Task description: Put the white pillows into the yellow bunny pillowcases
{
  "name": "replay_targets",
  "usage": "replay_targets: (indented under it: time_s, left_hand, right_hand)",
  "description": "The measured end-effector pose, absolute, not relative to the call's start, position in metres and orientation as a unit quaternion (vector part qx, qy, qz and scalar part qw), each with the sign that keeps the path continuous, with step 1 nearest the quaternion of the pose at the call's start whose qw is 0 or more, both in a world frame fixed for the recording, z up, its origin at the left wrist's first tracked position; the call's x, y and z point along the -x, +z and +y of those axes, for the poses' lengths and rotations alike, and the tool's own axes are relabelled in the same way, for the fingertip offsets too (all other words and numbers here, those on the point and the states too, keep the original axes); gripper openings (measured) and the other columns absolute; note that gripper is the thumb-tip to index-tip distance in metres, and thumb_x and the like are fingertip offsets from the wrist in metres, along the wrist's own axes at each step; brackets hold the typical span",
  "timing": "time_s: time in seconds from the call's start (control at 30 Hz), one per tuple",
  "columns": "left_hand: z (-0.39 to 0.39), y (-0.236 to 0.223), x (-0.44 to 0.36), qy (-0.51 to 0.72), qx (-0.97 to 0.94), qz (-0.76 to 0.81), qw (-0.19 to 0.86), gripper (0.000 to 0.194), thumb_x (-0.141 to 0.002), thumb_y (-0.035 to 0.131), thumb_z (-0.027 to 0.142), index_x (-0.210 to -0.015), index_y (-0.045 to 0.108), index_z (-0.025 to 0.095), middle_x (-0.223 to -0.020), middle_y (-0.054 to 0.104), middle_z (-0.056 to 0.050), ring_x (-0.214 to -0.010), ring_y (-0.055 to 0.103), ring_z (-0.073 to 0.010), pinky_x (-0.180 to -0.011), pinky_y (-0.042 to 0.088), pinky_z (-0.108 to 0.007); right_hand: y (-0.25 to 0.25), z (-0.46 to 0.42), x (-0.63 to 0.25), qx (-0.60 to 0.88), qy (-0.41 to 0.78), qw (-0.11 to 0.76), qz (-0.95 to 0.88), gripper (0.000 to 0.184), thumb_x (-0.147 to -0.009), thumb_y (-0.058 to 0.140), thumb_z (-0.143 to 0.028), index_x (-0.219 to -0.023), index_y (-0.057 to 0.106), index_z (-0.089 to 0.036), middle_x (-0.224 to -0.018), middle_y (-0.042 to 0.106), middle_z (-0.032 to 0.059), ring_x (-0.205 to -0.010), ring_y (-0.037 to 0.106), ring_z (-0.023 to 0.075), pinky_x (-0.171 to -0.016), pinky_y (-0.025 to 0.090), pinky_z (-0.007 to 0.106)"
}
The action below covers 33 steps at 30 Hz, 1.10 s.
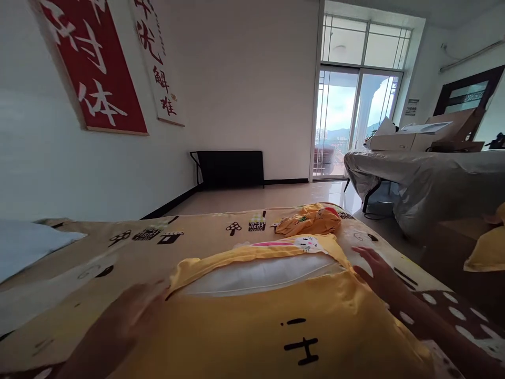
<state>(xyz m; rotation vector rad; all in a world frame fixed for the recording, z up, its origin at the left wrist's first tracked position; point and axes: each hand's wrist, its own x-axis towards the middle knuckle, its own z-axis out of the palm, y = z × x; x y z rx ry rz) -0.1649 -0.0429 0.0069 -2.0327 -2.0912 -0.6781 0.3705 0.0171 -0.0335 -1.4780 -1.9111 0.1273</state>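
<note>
A pillow in a yellow pillowcase lies in front of me, with black "Hi" lettering on it. The case gapes at its far end, where the white pillow inside shows; a rabbit face is printed on the far flap. My left hand, slightly blurred, is at the left edge beside the opening, its fingers stretched out. On the right, my right hand is open beside the case's corner, fingers apart. Just beyond the pillow lies a crumpled orange cloth.
The patterned bedsheet spreads under everything. A white pillow or cloth lies at the left edge, and a yellow fabric item at the right. Farther off stand a plastic-covered table with boxes and a black panel by the wall.
</note>
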Motion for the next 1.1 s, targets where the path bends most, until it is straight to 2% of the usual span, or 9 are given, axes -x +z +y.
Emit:
replay_targets:
  time_s: [0.1,0.2,0.3,0.37,0.4,0.57,0.73,0.87,1.1]
  left_hand:
    - [-0.038,0.023,0.117,-0.185,0.807,-0.560,-0.026,0.041,-0.091,0.033,0.046,-0.121,0.051,0.026,-0.131,0.054,-0.001,-0.121,0.047,-0.0230,-0.103,0.034,-0.037]
    - [-0.034,0.027,0.081,-0.122,0.856,-0.495,-0.085,0.037,-0.089,0.038,0.047,-0.107,0.056,0.021,-0.113,0.062,-0.006,-0.103,0.056,-0.0226,-0.089,0.041,-0.032]
    - [-0.034,0.026,0.073,-0.086,0.860,-0.491,-0.105,0.036,-0.088,0.038,0.049,-0.082,0.053,0.017,-0.087,0.062,-0.005,-0.079,0.057,-0.0185,-0.070,0.039,-0.027]
    - [-0.032,0.025,0.076,-0.072,0.859,-0.498,-0.093,0.037,-0.090,0.032,0.047,-0.074,0.049,0.017,-0.079,0.061,-0.004,-0.073,0.055,-0.0176,-0.066,0.035,-0.027]
    - [-0.029,0.025,0.078,-0.068,0.854,-0.509,-0.080,0.039,-0.091,0.029,0.045,-0.073,0.049,0.017,-0.077,0.061,-0.004,-0.072,0.055,-0.0178,-0.066,0.034,-0.027]
    - [0.002,0.016,0.073,-0.155,0.803,-0.568,-0.088,0.044,-0.091,0.026,0.049,-0.080,0.054,0.017,-0.079,0.063,-0.005,-0.076,0.058,-0.0202,-0.069,0.036,-0.028]
    - [0.004,0.010,0.066,-0.162,0.786,-0.588,-0.106,0.043,-0.088,0.034,0.052,-0.071,0.052,0.017,-0.068,0.059,-0.002,-0.068,0.055,-0.0181,-0.064,0.035,-0.027]
    - [-0.015,0.016,0.087,-0.148,0.797,-0.583,-0.055,0.042,-0.087,0.037,0.053,-0.072,0.054,0.018,-0.080,0.063,-0.004,-0.074,0.057,-0.0192,-0.068,0.037,-0.028]
    - [-0.011,-0.010,0.097,-0.143,0.768,-0.615,-0.102,0.048,-0.089,0.027,0.051,-0.073,0.059,0.018,-0.079,0.066,-0.006,-0.080,0.060,-0.0227,-0.075,0.040,-0.031]
  right_hand:
    - [0.010,0.004,-0.326,0.400,0.045,0.288,-0.869,0.039,-0.092,0.040,-0.037,-0.129,0.050,-0.025,-0.127,0.056,0.0081,-0.118,0.049,0.0209,-0.102,0.037,0.039]
    - [0.024,0.001,-0.289,0.323,0.063,0.214,-0.920,0.041,-0.085,0.055,-0.039,-0.123,0.054,-0.023,-0.118,0.059,0.0077,-0.112,0.050,0.0216,-0.099,0.038,0.038]
    - [0.017,0.008,-0.278,0.332,0.076,0.187,-0.921,0.029,-0.078,0.063,-0.039,-0.100,0.061,-0.020,-0.101,0.062,0.0062,-0.098,0.053,0.0205,-0.089,0.041,0.034]
    - [0.014,0.015,-0.281,0.330,0.084,0.180,-0.923,0.016,-0.084,0.054,-0.034,-0.083,0.059,-0.019,-0.090,0.062,0.0048,-0.086,0.054,0.0170,-0.078,0.041,0.029]
    - [0.014,0.019,-0.283,0.329,0.085,0.180,-0.923,0.018,-0.088,0.048,-0.032,-0.078,0.056,-0.019,-0.083,0.061,0.0040,-0.080,0.053,0.0154,-0.073,0.040,0.027]
    - [0.004,0.041,-0.278,0.446,0.085,0.229,-0.861,0.030,-0.094,0.034,-0.037,-0.080,0.053,-0.019,-0.065,0.056,-0.0006,-0.061,0.047,0.0122,-0.058,0.031,0.023]
    - [-0.021,0.041,-0.284,0.522,0.057,0.184,-0.831,0.031,-0.092,0.040,-0.041,-0.080,0.059,-0.020,-0.076,0.065,0.0036,-0.071,0.056,0.0169,-0.061,0.030,0.026]
    - [-0.020,0.032,-0.312,0.494,0.049,0.207,-0.843,0.035,-0.093,0.038,-0.044,-0.075,0.056,-0.020,-0.071,0.063,0.0024,-0.065,0.054,0.0155,-0.059,0.030,0.026]
    - [-0.057,0.033,-0.305,0.469,0.086,0.216,-0.852,0.038,-0.097,0.029,-0.039,-0.083,0.059,-0.019,-0.078,0.067,0.0036,-0.070,0.059,0.0162,-0.064,0.036,0.026]
